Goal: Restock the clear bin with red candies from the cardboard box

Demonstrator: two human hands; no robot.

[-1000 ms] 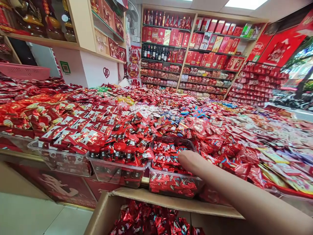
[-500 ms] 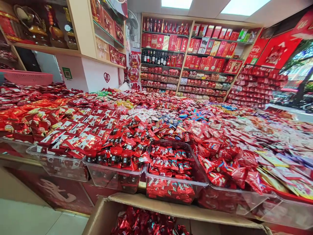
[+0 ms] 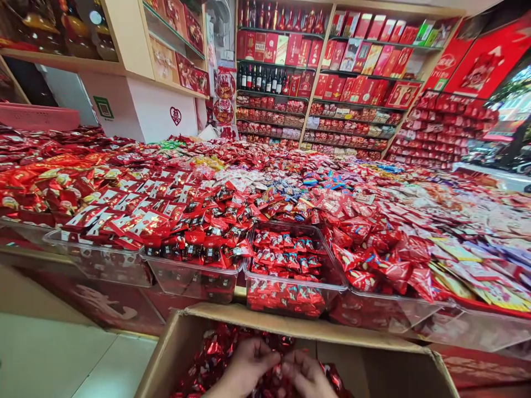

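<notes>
- Box [image 3: 373, 340]: open; holds the sweets [image 3: 214, 347].
- Left hand [image 3: 245, 367], right hand [image 3: 307, 375]: within the box opening, fingertips close together; cannot tell whether either grip is clamped on anything.
- Sweets: probably light, foil slippery; pinch wrapper edges.

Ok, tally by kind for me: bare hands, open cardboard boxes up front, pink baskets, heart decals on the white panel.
Left hand and right hand: 2
Open cardboard box: 1
Pink basket: 1
Heart decal: 1
Total: 5, leaving out the red packets, too piled to count.
</notes>
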